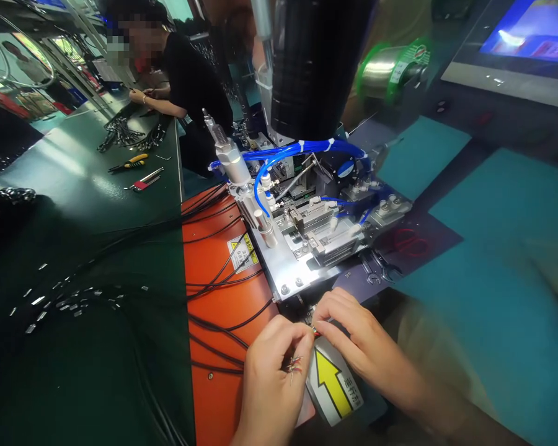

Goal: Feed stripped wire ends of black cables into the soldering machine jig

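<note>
Fine coloured wires (294,367) are pinched between the fingers of the left hand (270,383), while a red-tipped wire (315,333) is held narrowly by the right hand (360,334), just near the pneumatic machine (307,232).

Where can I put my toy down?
The teal mat right of the machine has room. So does the green bench, between the pliers and the scattered metal bits. Crowded: the orange panel, with wires, and by the left hand and right hand.
</note>
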Demonstrator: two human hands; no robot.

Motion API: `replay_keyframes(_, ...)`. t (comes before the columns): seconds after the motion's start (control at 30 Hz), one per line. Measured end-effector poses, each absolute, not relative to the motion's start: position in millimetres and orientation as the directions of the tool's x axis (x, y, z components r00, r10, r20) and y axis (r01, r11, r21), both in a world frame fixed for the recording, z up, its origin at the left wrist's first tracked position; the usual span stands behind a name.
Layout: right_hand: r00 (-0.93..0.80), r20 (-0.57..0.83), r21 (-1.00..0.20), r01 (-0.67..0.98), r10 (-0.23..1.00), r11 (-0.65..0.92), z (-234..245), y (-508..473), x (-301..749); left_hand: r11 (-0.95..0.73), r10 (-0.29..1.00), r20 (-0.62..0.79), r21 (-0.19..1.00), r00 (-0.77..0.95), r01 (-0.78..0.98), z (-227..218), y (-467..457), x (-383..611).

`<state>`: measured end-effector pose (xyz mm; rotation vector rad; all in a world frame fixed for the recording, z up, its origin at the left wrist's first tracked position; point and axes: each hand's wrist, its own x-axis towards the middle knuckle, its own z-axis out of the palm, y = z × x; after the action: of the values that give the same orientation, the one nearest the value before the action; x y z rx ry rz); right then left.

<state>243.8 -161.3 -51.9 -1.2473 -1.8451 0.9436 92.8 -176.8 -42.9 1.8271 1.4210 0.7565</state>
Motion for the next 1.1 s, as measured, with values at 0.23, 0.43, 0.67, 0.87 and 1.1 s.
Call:
replay_keyframes(0.23,-0.267,0.164,-0.804,0.521,0.95,0.285,-58,-168,241,-0.23,0.968,0.117,0.774,0.223,0.59,-47,-177,96)
replay_keyframes(0.43,-0.202,0.244,-0.812,0.492,0.949,0.313,-80,-158,244,-0.321,0.944,0.199,0.734,0.263,0.599,-54,-170,83)
replay_keyframes(0.67,-0.185,0.367,-0.772,0.486,0.912,0.41,-113,-150,244,-0.298,0.932,0.064,0.699,0.358,0.65,-61,-165,67)
replay_keyframes(0.87,-0.183,0.404,-0.768,0.463,0.896,0.441,-123,-153,244,-0.308,0.923,0.031,0.659,0.384,0.686,-64,-166,66)
replay_keyframes(1.1,-0.2,0.395,-0.748,0.497,0.897,0.44,-122,-152,245,-0.508,0.844,0.117,0.49,0.523,0.709,-61,-162,65)
